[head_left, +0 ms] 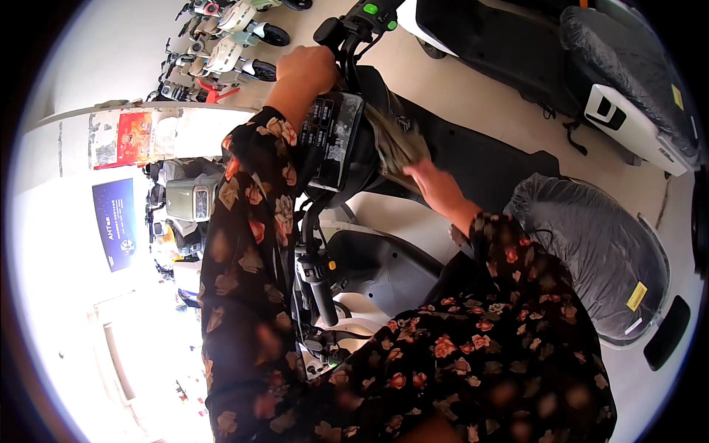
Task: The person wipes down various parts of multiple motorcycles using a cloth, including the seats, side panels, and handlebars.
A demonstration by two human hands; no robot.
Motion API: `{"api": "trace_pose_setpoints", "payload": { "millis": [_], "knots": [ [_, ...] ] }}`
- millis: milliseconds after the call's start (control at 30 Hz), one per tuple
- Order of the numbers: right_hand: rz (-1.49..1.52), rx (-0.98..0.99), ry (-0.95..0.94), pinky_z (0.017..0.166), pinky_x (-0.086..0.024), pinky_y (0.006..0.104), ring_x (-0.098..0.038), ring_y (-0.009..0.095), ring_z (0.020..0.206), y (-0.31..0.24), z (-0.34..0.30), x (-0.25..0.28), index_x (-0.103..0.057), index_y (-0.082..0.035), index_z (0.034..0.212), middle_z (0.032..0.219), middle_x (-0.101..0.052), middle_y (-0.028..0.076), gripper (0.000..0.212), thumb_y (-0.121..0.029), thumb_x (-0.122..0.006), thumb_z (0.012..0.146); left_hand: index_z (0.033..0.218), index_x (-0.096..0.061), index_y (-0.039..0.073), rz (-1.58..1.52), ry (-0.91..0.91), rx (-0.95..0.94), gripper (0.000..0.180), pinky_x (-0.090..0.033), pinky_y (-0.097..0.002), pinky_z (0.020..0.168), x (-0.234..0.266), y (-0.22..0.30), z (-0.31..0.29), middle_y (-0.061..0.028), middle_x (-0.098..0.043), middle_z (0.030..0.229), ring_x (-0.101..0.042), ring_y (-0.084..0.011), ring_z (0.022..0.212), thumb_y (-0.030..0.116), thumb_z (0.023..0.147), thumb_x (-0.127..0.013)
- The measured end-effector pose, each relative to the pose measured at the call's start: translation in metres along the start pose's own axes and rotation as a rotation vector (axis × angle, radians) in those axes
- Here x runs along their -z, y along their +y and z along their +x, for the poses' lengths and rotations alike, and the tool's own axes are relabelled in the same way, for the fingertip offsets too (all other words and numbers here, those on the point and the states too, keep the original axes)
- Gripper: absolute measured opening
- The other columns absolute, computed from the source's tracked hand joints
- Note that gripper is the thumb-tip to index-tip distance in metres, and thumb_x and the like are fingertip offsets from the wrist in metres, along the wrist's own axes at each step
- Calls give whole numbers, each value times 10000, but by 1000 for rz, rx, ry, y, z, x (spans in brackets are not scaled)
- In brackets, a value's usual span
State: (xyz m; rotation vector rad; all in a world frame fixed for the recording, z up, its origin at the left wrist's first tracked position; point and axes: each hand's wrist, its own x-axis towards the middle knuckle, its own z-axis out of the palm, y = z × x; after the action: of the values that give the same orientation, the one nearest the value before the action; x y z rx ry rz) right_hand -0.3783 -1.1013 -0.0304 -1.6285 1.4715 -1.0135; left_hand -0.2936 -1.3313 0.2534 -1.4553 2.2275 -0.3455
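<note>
My right hand (pixel 439 193) is closed on a crumpled olive-grey cloth (pixel 396 140). The cloth lies against the dark front of an electric scooter, just beside its display panel (pixel 334 140). At the far end of that panel, my left hand (pixel 307 68) is curled into a fist close to the handlebar (pixel 359 32); its fingertips are hidden, so what it grips does not show. Nearer to me is a black handlebar grip (pixel 320 295) with a yellow button above it. The scooter's black footboard (pixel 473 140) stretches to the right.
A plastic-wrapped scooter seat (pixel 591 251) is at the right, with another wrapped seat (pixel 628 59) on a white scooter behind. Several small scooters (pixel 233 52) line the far left. A grey-green scooter (pixel 188 199) and a blue poster (pixel 114 224) are on the left.
</note>
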Motion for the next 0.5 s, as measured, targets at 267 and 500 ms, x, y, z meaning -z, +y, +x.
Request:
{"api": "trace_pose_setpoints", "payload": {
  "millis": [267,500],
  "knots": [
    [386,-237,-4,752,-508,322,-622,193,775,91,-91,-32,-670,-58,1088,892,-683,107,177,-68,-531,979,914,-764,90,80,207,-210,143,-547,-434,878,-8,-5,-8,-82,-729,1017,-670,-303,1055,114,838,-646],
    [1034,-353,-199,506,-364,163,-507,4,789,-45,20,103,-655,-137,1163,975,-605,-61,237,-308,-548,1037,1107,-734,101,-222,574,-584,313,-536,-434,875,3,-16,-91,-86,-668,1137,-621,-302,1067,12,820,-644]
  ]
}}
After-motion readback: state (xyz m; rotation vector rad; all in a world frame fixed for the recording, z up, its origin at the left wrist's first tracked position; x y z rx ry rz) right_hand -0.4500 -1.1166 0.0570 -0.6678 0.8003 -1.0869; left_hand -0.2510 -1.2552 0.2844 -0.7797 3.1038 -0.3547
